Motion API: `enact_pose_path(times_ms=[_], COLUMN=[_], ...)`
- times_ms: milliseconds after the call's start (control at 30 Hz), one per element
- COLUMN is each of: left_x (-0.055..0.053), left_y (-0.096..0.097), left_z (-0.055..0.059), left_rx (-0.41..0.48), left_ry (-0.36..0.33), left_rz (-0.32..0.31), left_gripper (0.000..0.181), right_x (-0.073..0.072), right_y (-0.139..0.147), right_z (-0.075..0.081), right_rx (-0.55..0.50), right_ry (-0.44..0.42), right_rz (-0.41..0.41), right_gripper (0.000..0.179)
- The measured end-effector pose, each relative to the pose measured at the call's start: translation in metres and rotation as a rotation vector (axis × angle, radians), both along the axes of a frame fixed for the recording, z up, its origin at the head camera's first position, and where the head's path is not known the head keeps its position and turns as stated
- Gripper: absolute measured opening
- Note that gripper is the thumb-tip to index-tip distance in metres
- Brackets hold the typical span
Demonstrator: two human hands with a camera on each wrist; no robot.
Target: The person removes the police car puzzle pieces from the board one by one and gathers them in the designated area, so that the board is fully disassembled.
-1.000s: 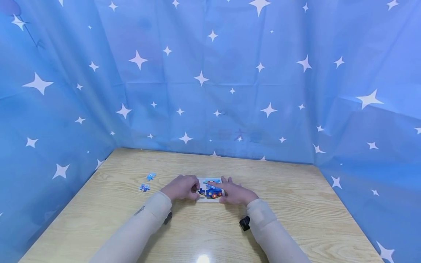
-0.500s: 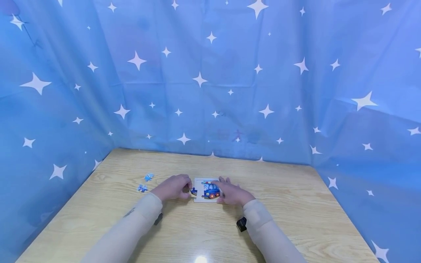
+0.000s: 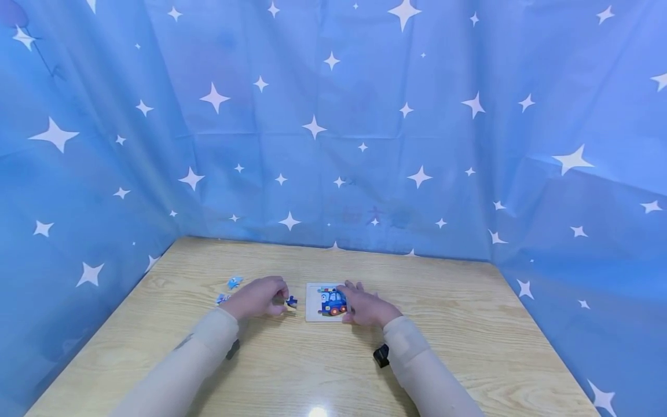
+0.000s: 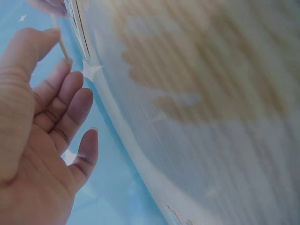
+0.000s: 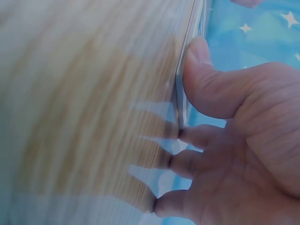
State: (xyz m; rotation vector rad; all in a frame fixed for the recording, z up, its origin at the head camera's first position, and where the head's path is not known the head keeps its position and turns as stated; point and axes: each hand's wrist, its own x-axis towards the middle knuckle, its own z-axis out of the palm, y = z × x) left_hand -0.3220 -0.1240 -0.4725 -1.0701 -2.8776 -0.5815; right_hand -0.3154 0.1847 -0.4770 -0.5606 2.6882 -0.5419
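Observation:
My left hand [image 3: 257, 297] is just left of the puzzle board and pinches a dark blue jigsaw piece [image 3: 292, 302] between thumb and fingers. The left wrist view shows this jigsaw piece [image 4: 64, 46] edge-on, as a thin strip. The pale-rimmed puzzle board [image 3: 312, 307] lies on the table with a blue vehicle picture at its right; its left part is bare. My right hand [image 3: 369, 307] holds the board's right side, with the index finger reaching over it. In the right wrist view the thumb [image 5: 199, 70] presses along the board's edge [image 5: 180, 93] and other fingertips touch the table.
Two loose blue jigsaw pieces lie left of my left hand: one piece [image 3: 235, 282] in full view, the other piece [image 3: 222, 298] partly behind the hand. A star-patterned blue curtain [image 3: 312, 174] borders the wooden table [image 3: 443, 301] at the back and sides.
My left hand has drawn the dark blue jigsaw piece leftward, off the board, uncovering the board's left part. My right hand has stayed at the board's right side.

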Motion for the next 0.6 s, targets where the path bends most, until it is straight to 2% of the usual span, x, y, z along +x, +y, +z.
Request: enact_pose_path(times_ms=[600], left_x=[0.005], left_y=[-0.042], left_z=[0.002], left_rx=[0.077], left_ry=[0.005], left_rz=[0.002], left_gripper=[0.019], right_x=[0.004], right_y=[0.0], right_z=[0.002], right_rx=[0.02], right_ry=[0.008], right_rz=[0.016], right_gripper=[0.071])
